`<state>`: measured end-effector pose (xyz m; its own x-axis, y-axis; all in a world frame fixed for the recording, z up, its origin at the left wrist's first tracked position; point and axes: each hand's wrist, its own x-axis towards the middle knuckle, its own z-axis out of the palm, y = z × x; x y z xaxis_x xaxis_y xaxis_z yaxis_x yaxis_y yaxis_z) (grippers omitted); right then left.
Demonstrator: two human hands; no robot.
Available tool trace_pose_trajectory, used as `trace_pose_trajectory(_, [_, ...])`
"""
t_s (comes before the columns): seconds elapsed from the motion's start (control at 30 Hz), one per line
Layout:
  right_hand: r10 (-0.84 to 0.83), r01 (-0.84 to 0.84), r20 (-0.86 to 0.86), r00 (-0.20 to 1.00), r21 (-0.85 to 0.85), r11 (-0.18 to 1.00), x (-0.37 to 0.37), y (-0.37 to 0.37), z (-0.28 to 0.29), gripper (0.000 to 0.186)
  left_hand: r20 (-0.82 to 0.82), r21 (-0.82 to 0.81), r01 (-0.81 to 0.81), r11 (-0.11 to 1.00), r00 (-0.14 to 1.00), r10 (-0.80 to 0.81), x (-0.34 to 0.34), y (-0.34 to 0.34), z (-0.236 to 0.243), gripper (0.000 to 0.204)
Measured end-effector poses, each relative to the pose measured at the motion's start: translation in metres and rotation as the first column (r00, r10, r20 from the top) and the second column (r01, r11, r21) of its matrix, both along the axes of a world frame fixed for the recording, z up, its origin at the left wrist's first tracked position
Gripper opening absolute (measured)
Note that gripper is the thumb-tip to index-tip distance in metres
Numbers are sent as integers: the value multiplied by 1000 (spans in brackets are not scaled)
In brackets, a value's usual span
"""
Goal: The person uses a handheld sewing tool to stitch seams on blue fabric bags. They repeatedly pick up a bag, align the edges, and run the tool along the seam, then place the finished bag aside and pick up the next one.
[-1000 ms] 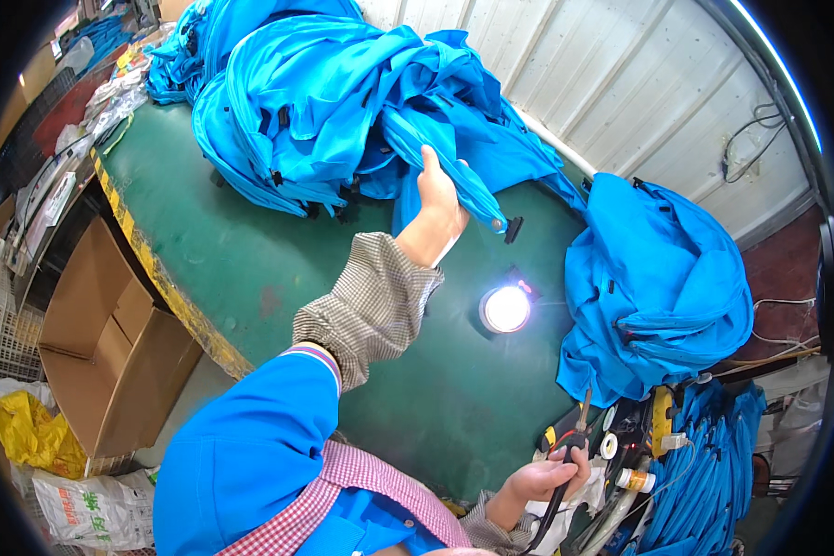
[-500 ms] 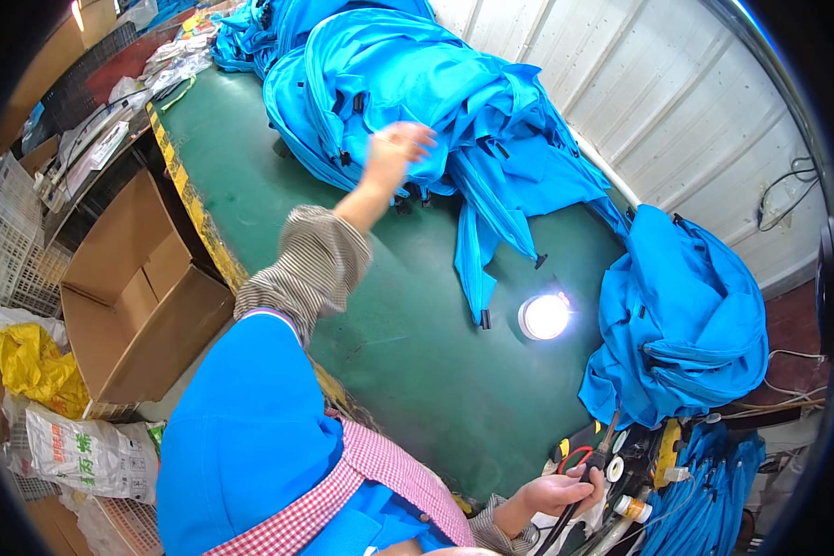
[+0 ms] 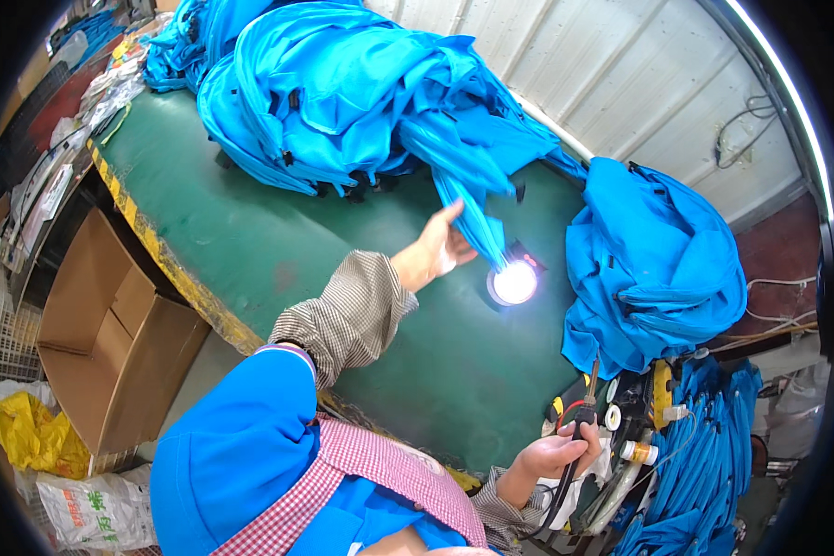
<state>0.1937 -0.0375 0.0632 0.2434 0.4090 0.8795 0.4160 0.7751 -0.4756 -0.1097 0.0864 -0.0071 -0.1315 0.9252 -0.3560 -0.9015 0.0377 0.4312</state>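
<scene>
My left hand (image 3: 437, 243) reaches over the green tabletop (image 3: 343, 222) with fingers apart, beside or just touching a blue fabric strip (image 3: 473, 218) that hangs from a large heap of blue fabric (image 3: 334, 93). The strip's lower end reaches a small, round, glowing white lamp (image 3: 514, 283) on the table. At the lower right, my right hand (image 3: 570, 449) is closed on a black-handled tool with a metal tip (image 3: 582, 415), like a soldering iron, with a dark cord below it. A second bundle of blue fabric (image 3: 653, 259) lies to the right.
A white ribbed wall (image 3: 649, 74) stands behind. Left of the yellow-striped table edge (image 3: 169, 259) are an open cardboard box (image 3: 111, 371), crates and plastic bags (image 3: 37, 431). Folded blue items (image 3: 700, 463), tape rolls (image 3: 612, 417), a small bottle (image 3: 639, 452) and cables crowd the lower right.
My left hand held the fabric strip, let go, pulled back left and has returned lower, fingers apart. The strip's end has dropped to the lamp. My right hand still holds the tool.
</scene>
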Motion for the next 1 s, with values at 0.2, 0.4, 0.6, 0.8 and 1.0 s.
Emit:
trace_pose_trajectory(0.2, [-68, 56, -118, 991, -104, 993, 17, -9, -8, 27, 572, 123, -292, 948, 802, 173, -5, 35, 119, 55])
trace_pose_trajectory(0.4, [-2, -6, -116, 993, -75, 997, 28, -8, -11, 30, -195, 458, -163, 874, 940, 278, 127, -77, 119, 43])
trace_pose_trajectory(0.6, [84, -75, -107, 991, 80, 994, 16, 6, -4, 33, -656, 501, 149, 852, 708, 262, 103, -62, 59, 48])
trace_pose_trajectory(0.8, [269, -278, -85, 959, -108, 955, -34, 61, -22, 26, -700, 317, 62, 946, 688, 189, 128, -85, 11, 60])
trace_pose_trajectory(1.0, [213, -214, -20, 977, -134, 968, -92, 92, -14, 39, -694, 203, 99, 974, 716, 72, 111, -80, 24, 56])
